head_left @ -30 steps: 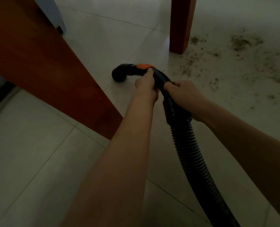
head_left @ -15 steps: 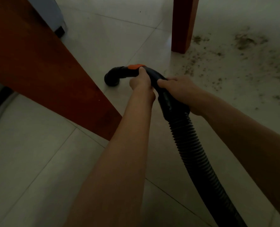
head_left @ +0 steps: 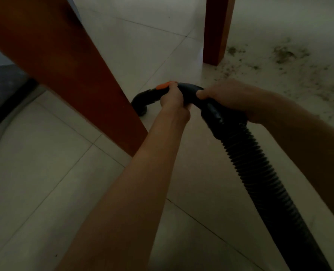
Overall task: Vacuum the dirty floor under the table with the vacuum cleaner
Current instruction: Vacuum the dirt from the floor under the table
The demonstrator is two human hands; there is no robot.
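Observation:
I hold a black vacuum hose (head_left: 259,167) with a curved handle and an orange button (head_left: 163,86). My left hand (head_left: 174,98) grips the handle just behind the button. My right hand (head_left: 228,98) grips the handle's rear part, where the ribbed hose begins. The open black nozzle end (head_left: 140,106) points down at the floor right beside the near table leg (head_left: 64,61), partly hidden behind it. Dirt specks (head_left: 283,55) lie scattered on the pale tiles at the upper right, beyond my right hand.
A second red-brown table leg (head_left: 216,30) stands at the top centre, with dirt right beside its foot. A dark strip (head_left: 4,89) runs along the left edge. Pale floor tiles (head_left: 45,173) fill the lower left.
The nozzle and both hands have swung left, from open floor toward the near table leg, so the nozzle now sits against it. The view has shifted with them.

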